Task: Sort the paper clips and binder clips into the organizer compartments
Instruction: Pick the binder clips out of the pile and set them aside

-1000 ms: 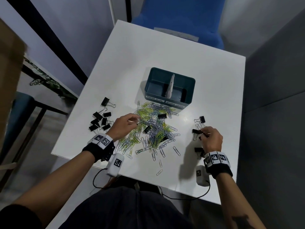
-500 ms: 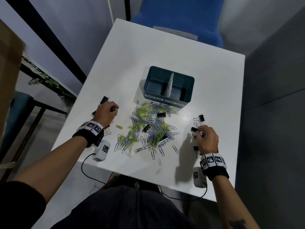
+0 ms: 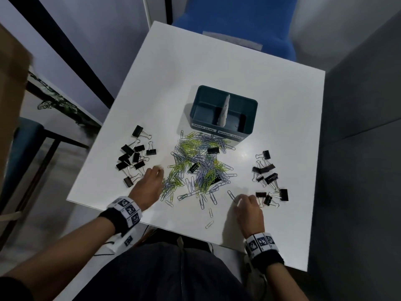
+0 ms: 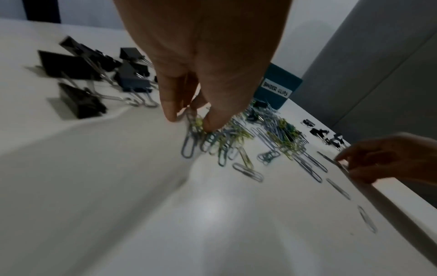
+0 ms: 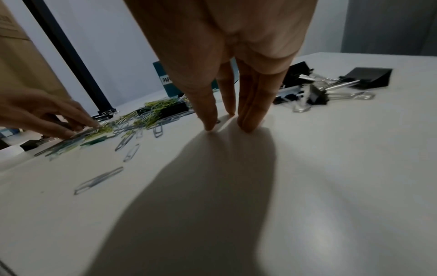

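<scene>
A teal two-compartment organizer [image 3: 223, 127], labelled for paper clips and binder clips, stands behind a heap of green and bluish paper clips [image 3: 199, 168]. A few black binder clips [image 3: 213, 150] lie in the heap. My left hand [image 3: 159, 170] is at the heap's left edge. In the left wrist view its thumb and forefinger [image 4: 190, 121] pinch a bluish paper clip [image 4: 189, 147]. My right hand [image 3: 238, 200] is at the near right, fingertips down on the table [image 5: 224, 125]. It pinches the end of a lone paper clip [image 3: 231, 195].
Sorted-out black binder clips lie in two groups, one on the left [image 3: 134, 155] and one on the right [image 3: 269, 179]. Loose paper clips [image 3: 210, 224] lie near the table's front edge [image 3: 195, 237]. A blue chair [image 3: 234, 20] stands behind the table.
My left hand has come back from the left binder clip group to the heap's left edge. My right hand has left the right binder clip group and moved nearer, onto a lone paper clip.
</scene>
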The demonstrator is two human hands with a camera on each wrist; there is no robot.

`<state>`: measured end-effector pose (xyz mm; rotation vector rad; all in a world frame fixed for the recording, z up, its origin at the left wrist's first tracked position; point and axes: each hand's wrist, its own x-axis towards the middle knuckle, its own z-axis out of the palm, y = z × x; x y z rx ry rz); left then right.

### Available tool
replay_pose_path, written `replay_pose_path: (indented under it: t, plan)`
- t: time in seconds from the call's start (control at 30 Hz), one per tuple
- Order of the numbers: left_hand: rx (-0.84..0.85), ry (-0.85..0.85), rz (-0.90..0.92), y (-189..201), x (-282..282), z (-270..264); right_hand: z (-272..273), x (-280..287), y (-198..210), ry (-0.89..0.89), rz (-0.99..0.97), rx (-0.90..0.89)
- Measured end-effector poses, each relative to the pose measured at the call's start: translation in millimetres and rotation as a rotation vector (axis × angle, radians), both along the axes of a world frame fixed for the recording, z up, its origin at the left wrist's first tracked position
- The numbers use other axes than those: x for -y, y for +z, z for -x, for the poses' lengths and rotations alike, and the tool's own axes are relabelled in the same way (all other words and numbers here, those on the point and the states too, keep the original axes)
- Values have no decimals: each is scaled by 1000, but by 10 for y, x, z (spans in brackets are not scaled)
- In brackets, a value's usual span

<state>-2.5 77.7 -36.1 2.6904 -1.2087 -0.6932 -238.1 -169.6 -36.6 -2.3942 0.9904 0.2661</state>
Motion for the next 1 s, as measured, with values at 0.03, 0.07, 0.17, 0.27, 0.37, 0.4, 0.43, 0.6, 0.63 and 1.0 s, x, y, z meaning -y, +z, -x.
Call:
replay_pose_path:
  t: [0.03, 0.07, 0.17, 0.27, 0.37, 0.4, 0.43, 0.6, 0.63, 1.0]
  plan:
    - [11, -15, 6, -2, 65, 45, -74, -33, -15, 5, 2, 16]
    - [5, -41, 21, -6, 131, 77, -157, -61, -27, 19, -10, 40]
    - [-61, -105, 79, 1, 239, 80, -376, -121, -8, 104, -63, 135]
    - [-71, -40, 140, 118, 153, 37, -409, -81, 19, 165, -57, 180]
    - [-71, 64, 125, 161, -50, -5, -242, -52, 14, 283, -15, 144]
    - [-80, 85, 107, 143, -107, -21, -178, -77, -5, 344, -20, 111]
    - [-87, 98, 90, 107, -148, -35, -125, -123, -27, 397, -34, 63]
    - [-68, 67, 19, 32, 15, 1, -150, -435, -180, 531, -17, 18]
    - [-67, 43, 29, 29, 76, 26, -208, -458, -183, 505, -10, 30]
    - [-145, 215, -97, 107, -211, 25, -292, -203, -14, 259, -5, -17]
